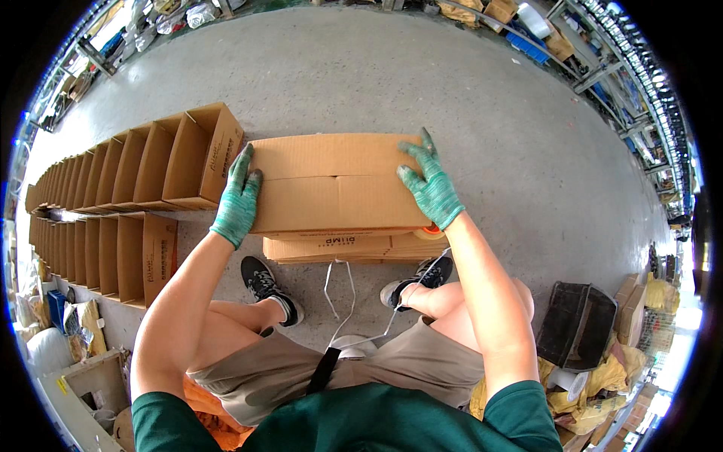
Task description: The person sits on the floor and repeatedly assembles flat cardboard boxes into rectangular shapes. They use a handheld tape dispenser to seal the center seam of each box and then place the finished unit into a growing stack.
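A brown cardboard box is between my hands, its upper flaps meeting at a seam across the middle. My left hand, in a green knitted glove, grips the box's left side with the thumb near its edge. At the right end my right hand, gloved the same, clasps the box with the thumb over the top. Beneath the box lies a stack of flattened cardboard. An orange-rimmed roll of tape shows partly by the box's near right corner; the rest of it is hidden.
Two rows of open-topped cardboard boxes stand on the left. A black plastic bin sits at the lower right beside yellow sacks. My shoes flank the cardboard stack on the grey floor. Metal shelving runs along the far right.
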{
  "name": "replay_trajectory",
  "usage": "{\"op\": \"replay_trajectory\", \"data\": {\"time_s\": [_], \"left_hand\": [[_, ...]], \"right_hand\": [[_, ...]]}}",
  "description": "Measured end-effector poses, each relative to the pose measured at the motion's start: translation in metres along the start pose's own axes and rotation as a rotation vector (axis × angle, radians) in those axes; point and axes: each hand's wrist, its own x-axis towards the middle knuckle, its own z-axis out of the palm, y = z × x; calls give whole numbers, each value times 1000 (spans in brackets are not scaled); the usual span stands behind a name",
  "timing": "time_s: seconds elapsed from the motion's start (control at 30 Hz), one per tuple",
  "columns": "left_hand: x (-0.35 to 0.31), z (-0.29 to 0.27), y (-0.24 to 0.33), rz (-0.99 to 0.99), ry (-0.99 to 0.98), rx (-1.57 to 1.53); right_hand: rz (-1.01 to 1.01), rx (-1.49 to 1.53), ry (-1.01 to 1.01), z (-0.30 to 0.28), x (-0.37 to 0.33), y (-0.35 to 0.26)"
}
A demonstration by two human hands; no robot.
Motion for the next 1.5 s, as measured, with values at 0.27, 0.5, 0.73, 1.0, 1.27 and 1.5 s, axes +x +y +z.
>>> {"op": "replay_trajectory", "data": {"time_s": [0.27,0.5,0.73,1.0,1.27,1.5], "left_hand": [[-4,-8,13,-150,-25,-122],[-4,-8,25,-110,-38,-20],[2,-1,19,-29,-47,89],[1,-5,35,-33,-30,158],[-2,-9,37,127,79,399],[-14,12,116,-473,-151,-488]], "right_hand": [[511,-422,-290,-6,-10,71],[422,-619,-307,54,-84,114],[346,350,263,-36,-4,107],[1,589,-171,-81,60,-74],[156,488,-578,-48,77,-67],[144,327,-589,-61,71,-45]]}}
